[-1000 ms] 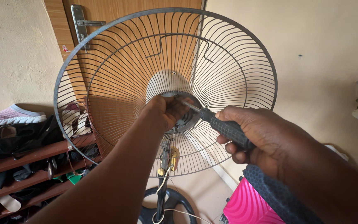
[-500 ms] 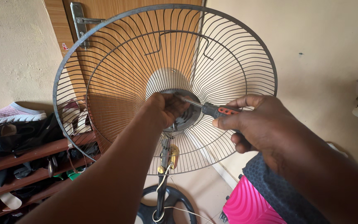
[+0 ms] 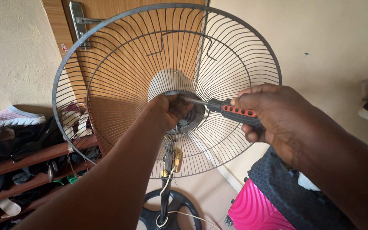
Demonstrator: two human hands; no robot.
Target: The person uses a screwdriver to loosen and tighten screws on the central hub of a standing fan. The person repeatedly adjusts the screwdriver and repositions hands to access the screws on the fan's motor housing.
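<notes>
Screwdriver now gripped further back by right hand, more handle showing, left hand still closed at fan guard hub

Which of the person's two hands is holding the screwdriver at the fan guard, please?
The right hand grips the black-and-orange screwdriver, its tip aimed at the hub of the wire fan guard. The left hand holds no tool; it presses on the hub.

Your right hand grips screwdriver: matt black-orange rubbery handle, bare metal shaft. Fan guard: thin dark metal wire. Door: smooth wood grain. Pink suitcase: glossy ribbed plastic.
</notes>
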